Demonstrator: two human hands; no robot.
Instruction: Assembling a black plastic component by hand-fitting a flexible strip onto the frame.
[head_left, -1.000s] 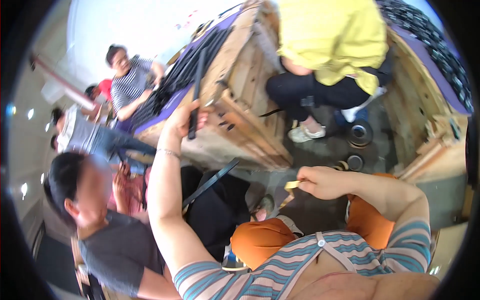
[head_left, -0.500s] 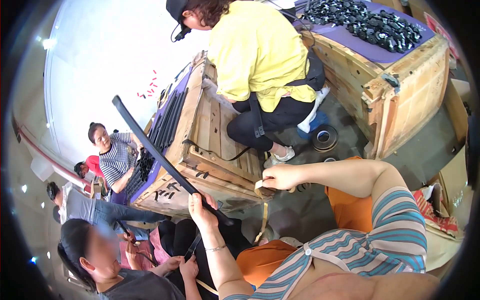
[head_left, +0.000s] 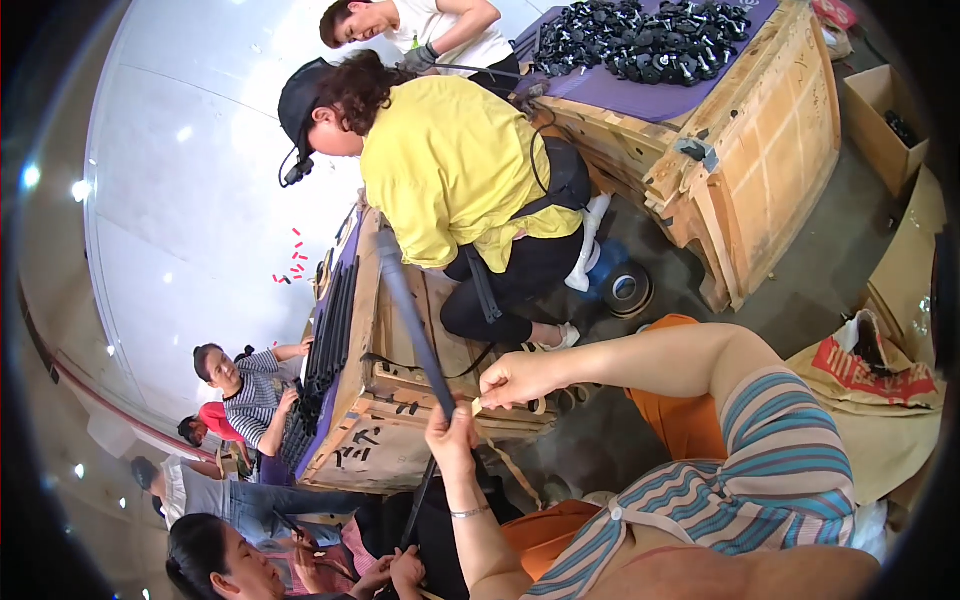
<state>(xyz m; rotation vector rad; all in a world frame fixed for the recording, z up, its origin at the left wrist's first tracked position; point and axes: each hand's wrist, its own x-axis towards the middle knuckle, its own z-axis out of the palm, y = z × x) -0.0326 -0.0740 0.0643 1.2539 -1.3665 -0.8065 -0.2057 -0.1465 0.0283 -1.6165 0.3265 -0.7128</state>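
Observation:
My left hand [head_left: 453, 436] is closed round the lower part of a long dark tube [head_left: 418, 325], which slants up and away from me. Between the thumb and fingers of my right hand [head_left: 520, 380] is the end of a narrow tan strip of tape [head_left: 510, 462]. Its end lies right beside the tube, close to my left fingers; whether it touches the tube I cannot tell. From there the strip hangs down towards my lap.
A wooden crate [head_left: 400, 462] carries several dark tubes [head_left: 335, 310]. Ahead, a person in yellow [head_left: 455, 165] bends beside it. Black parts [head_left: 660, 45] cover another crate's purple mat. Tape rolls [head_left: 628, 290] lie on the floor. Co-workers sit close at left.
My right hand has brought the strip's end left, up to the tube. The tube now stands steeper, its far end shifted right. My view has turned, and another person shows at the back.

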